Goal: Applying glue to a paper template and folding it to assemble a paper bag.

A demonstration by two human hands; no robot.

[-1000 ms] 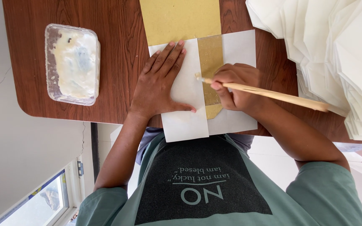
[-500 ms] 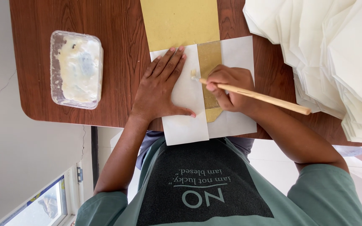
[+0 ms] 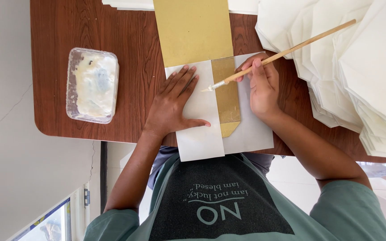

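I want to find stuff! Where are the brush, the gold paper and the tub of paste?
brush (image 3: pixel 287 52), head view, on the middle of its wooden handle.
gold paper (image 3: pixel 192 31), head view, on its wide upper part.
tub of paste (image 3: pixel 93 85), head view, on the whitish paste inside.

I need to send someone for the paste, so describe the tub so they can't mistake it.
Start at the brown wooden table. On its bare part beyond the left hand, away from the paper stacks, sits a clear rectangular plastic tub. It is the only container there, smeared inside with whitish paste.
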